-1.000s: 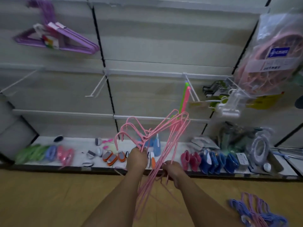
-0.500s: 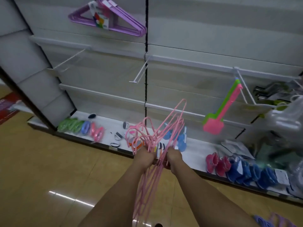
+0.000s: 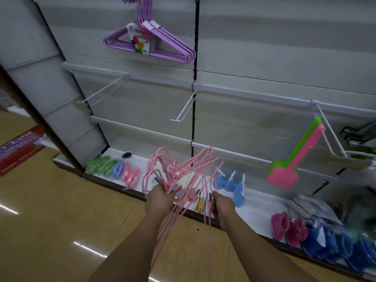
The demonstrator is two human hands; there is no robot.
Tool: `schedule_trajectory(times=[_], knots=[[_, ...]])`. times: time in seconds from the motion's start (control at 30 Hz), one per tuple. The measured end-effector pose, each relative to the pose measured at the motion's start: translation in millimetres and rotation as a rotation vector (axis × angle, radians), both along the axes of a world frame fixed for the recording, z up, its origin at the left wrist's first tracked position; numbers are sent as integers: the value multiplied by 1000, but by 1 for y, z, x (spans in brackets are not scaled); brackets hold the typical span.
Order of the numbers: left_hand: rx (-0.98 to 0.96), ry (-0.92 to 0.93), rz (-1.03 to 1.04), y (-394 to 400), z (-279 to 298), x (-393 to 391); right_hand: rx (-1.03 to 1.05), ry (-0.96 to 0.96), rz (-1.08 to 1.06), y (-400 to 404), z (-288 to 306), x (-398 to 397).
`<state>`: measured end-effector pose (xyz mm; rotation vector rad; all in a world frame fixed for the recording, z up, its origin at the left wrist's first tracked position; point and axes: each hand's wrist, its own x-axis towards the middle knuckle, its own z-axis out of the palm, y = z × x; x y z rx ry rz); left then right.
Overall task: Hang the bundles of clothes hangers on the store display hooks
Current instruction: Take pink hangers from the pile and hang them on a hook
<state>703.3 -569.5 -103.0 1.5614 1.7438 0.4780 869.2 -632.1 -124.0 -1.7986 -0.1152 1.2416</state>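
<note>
Below the empty hook (image 3: pixel 184 107) that juts from the middle rail of the shelf wall, the head camera shows a loose bundle of pink hangers (image 3: pixel 183 169) held low, in front of the bottom shelf (image 3: pixel 256 208). The left hand (image 3: pixel 159 201) grips the bundle just under the cluster of curved hanger tops, fingers curled round the necks. The right hand (image 3: pixel 222 205) is clenched round the thin lower bars on the bundle's other side. The tops fan out unevenly and point up toward the hook, though well apart from it.

Up and to the left of that hook, a purple bundle (image 3: pixel 150 41) with a paper label already hangs on a higher peg. Farther left of the hook, another bare hook (image 3: pixel 97 94) sticks out from the same rail. To the right of it, a pink and green plastic tool (image 3: pixel 293 157) hangs on a third peg.

Judging by this, the step in hand is carrying and gathering the pink bundle before hanging. The next move likely calls for squaring the curved tops together, raising them to the hook's tip and threading them all on at once; a stray top could miss.
</note>
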Motion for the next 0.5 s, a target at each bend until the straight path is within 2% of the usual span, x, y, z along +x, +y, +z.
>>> schedule_trajectory(times=[0.2,0.3,0.4,0.5], knots=[[-7,-45,68,38,1,-40,-21,-124,-11,17,10,10],[-37,-104,43,59,2,-54,-32,-320,56,26,16,2],[-85,-174,9,80,2,-67,-129,-568,205,35,15,-9],[-98,-208,-19,110,-6,-82,-135,-599,217,49,11,-26]])
